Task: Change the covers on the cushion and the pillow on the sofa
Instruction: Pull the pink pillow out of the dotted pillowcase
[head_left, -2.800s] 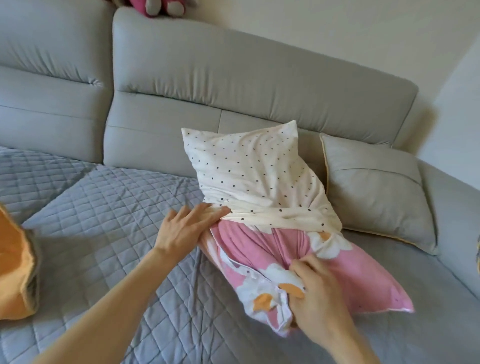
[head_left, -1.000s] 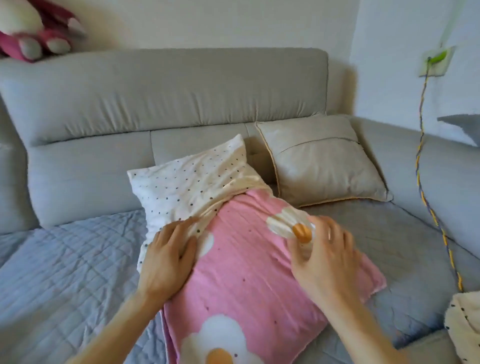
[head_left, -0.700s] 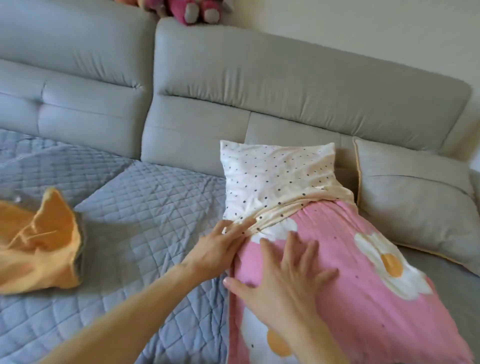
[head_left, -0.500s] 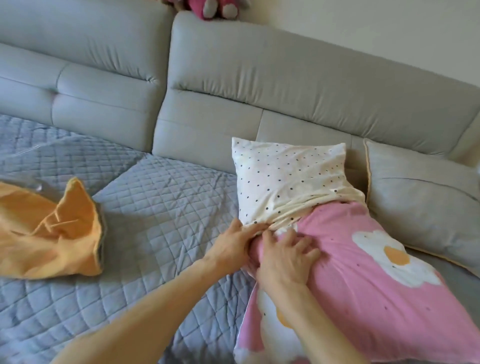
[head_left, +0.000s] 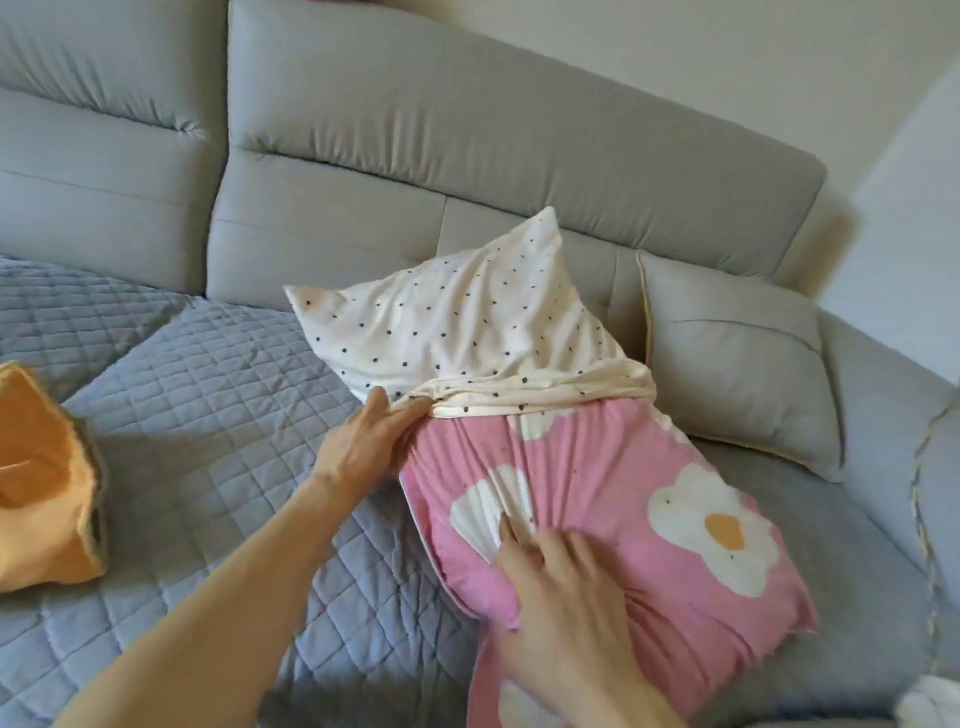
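The pillow (head_left: 649, 493) lies on the sofa (head_left: 467, 130) seat, its far end against the backrest. A dotted cover (head_left: 467, 322) sleeves the pillow's far half. At the pillow's left edge the left hand (head_left: 363, 447) pinches that cover's hem. The right hand (head_left: 566, 592) presses flat on the pillow's near half, fingers straight. I judge the dotted cover is mid-change. Next, the hem should slide along the pillow while the pillow is kept pinned.

Pillow (head_left: 597, 493): far half hidden inside dotted cover (head_left: 467, 322). Left hand (head_left: 363, 447) fingertips partly under the cover's hem, grip unclear. Orange cloth (head_left: 47, 493) cut off by left edge. White item (head_left: 930, 706) in near-right corner cropped, can't ID.
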